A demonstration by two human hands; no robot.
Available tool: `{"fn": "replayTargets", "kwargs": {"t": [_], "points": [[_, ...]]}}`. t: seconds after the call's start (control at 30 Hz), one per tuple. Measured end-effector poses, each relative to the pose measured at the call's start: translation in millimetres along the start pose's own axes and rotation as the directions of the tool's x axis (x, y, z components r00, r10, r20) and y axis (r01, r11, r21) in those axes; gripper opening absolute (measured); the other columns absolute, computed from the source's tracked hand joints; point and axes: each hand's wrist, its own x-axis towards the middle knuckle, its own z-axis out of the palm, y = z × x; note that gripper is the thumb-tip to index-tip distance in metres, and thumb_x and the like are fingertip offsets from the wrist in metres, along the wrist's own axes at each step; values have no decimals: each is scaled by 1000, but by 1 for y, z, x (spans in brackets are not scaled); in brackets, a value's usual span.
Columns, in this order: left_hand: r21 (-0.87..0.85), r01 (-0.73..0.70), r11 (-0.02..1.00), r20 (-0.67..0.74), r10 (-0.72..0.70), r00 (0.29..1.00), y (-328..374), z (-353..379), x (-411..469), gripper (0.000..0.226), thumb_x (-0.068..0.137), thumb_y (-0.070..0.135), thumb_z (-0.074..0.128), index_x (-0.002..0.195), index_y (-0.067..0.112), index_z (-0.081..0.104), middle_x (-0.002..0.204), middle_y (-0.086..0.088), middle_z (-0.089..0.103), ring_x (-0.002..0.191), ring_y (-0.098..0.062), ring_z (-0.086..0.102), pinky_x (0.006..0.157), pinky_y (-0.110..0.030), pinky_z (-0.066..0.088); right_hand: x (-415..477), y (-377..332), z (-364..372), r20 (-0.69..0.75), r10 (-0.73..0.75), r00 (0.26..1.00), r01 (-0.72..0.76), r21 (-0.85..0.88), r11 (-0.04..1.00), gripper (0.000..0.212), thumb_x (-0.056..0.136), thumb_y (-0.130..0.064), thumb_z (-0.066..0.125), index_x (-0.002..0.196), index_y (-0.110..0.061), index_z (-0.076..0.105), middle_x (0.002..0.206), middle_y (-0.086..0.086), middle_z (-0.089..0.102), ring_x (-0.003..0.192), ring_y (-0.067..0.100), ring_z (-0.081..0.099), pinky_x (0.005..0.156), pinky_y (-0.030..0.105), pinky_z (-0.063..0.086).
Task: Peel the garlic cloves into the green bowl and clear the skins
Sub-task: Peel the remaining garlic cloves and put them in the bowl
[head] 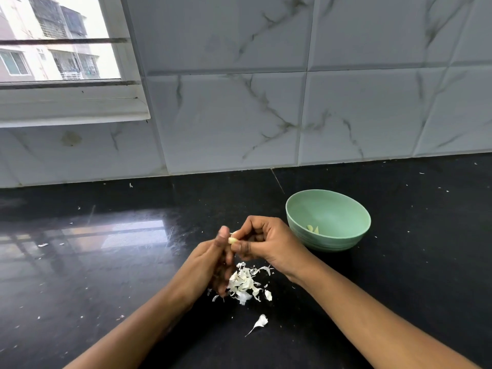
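No txt, labels, brands or nos. I can read anywhere from the head cam. Green bowl (328, 242) is plain, no print or logo on its wall. Wall tiles (226, 115) show only grey veining, and the black countertop (106, 288) has just reflections and specks. Bldgs through the window (53, 35) are too far and washed out for me to make out any signs.

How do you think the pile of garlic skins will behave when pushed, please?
The garlic skins look thin and curled, so probably light and floppy. Stray flakes already dot the counter, so the pile would likely scatter.
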Motion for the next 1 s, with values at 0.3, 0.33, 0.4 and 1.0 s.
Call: {"fn": "replayTargets", "kwargs": {"t": [0.3,0.33,0.4,1.0], "points": [[-168,52,984,143,-28,989,3,-1,-3,38,83,46,48,55,20,50,50,-7,37,34,-14,29,34,-21,20,0,-8,-6,144,-44,989,45,-8,999,16,80,10,65,79,-5,59,64,-1,69,61,5,64,65,17,53],[-191,63,980,170,-30,985,4,-3,-3,37,82,45,49,56,19,52,50,-7,38,33,-15,31,33,-19,22,-1,-9,-7,152,-39,988,36,25,999,14,81,11,64,81,-3,60,65,-1,69,61,5,64,65,17,53],[-229,79,970,236,-23,971,4,-8,-3,37,81,46,55,60,16,57,49,-8,41,32,-15,36,32,-17,25,-2,-11,-7,143,-25,989,15,73,997,13,80,11,63,82,-1,62,67,0,68,60,5,63,65,16,53],[575,-118,809,-28,163,986,51,-3,3,39,78,60,60,78,24,73,72,0,73,69,-11,67,67,-34,54,-10,-61,-60,-37,45,998,-49,-113,992,16,83,7,63,89,-7,66,79,4,65,68,6,64,64,21,57]]}}
